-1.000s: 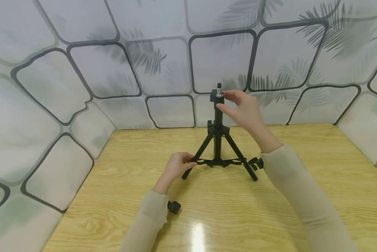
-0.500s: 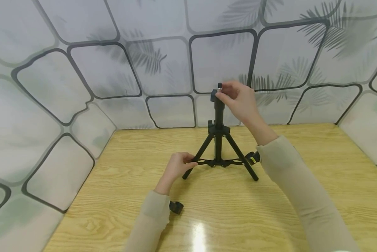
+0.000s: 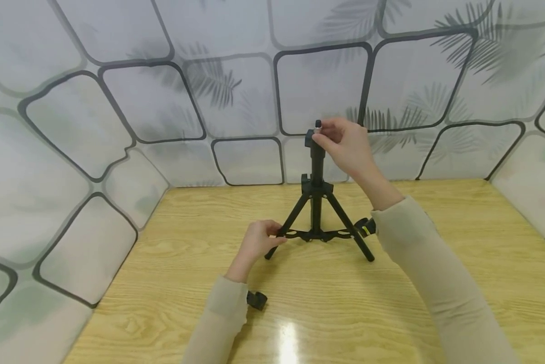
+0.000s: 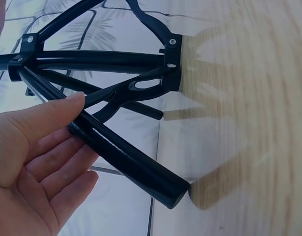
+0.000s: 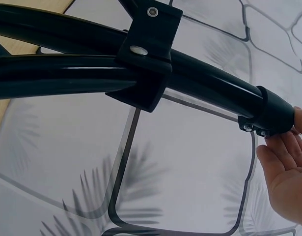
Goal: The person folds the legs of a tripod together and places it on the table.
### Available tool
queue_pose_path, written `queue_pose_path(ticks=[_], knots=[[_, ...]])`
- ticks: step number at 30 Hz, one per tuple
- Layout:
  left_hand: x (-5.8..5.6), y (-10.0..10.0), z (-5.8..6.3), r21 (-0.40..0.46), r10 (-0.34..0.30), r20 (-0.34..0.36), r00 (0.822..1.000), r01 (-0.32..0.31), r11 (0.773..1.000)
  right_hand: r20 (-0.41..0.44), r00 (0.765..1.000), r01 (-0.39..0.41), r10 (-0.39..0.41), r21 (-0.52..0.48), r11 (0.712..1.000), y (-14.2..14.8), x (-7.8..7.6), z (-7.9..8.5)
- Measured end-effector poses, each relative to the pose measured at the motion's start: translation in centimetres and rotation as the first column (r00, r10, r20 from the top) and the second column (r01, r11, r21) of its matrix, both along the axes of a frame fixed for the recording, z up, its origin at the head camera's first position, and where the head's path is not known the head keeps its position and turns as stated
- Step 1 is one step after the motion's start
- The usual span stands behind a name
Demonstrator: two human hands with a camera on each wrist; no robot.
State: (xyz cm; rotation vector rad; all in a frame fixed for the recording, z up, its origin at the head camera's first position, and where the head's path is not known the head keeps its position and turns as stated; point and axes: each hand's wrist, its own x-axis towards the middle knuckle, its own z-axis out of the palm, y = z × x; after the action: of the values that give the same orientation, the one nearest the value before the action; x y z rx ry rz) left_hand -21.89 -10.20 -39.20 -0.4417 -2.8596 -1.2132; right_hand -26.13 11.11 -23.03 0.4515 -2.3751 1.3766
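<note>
A black tripod stand [image 3: 317, 188] is upright with its legs spread and a short metal stud [image 3: 318, 129] at its top. My left hand [image 3: 256, 245] pinches one leg near its brace. In the left wrist view, the thumb of that hand [image 4: 38, 128] lies over the tube, and the leg's blunt foot [image 4: 170, 194] meets the wood. Up at the stud, thumb and fingers of my right hand [image 3: 352, 146] pinch the stand's top. From the right wrist view, the right hand [image 5: 288, 172] is at the end collar [image 5: 273, 110]; its grip is partly cut off by the frame.
The wooden table [image 3: 186, 217] spreads around the stand. Behind and to the sides hangs patterned cloth [image 3: 236, 162], close behind the stand. Small black pieces show beside the left sleeve [image 3: 218, 313] and the right sleeve [image 3: 404, 227].
My right hand has risen slightly and brought its thumb and fingers together around the stud. The left hand stays on the leg, and the stand has not visibly moved.
</note>
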Motion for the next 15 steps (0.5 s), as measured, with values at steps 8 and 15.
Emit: queue_pose_path(ticks=[8, 15], knots=[[0.08, 0.18, 0.05, -0.003, 0.030, -0.012, 0.999, -0.030, 1.000, 0.006, 1.000, 0.002, -0.001, -0.025, 1.000, -0.22, -0.01, -0.04], [0.00, 0.13, -0.25, -0.006, 0.023, -0.034, 0.999, -0.024, 1.000, -0.013, 1.000, 0.007, -0.007, -0.031, 0.999, -0.15, -0.05, -0.29]])
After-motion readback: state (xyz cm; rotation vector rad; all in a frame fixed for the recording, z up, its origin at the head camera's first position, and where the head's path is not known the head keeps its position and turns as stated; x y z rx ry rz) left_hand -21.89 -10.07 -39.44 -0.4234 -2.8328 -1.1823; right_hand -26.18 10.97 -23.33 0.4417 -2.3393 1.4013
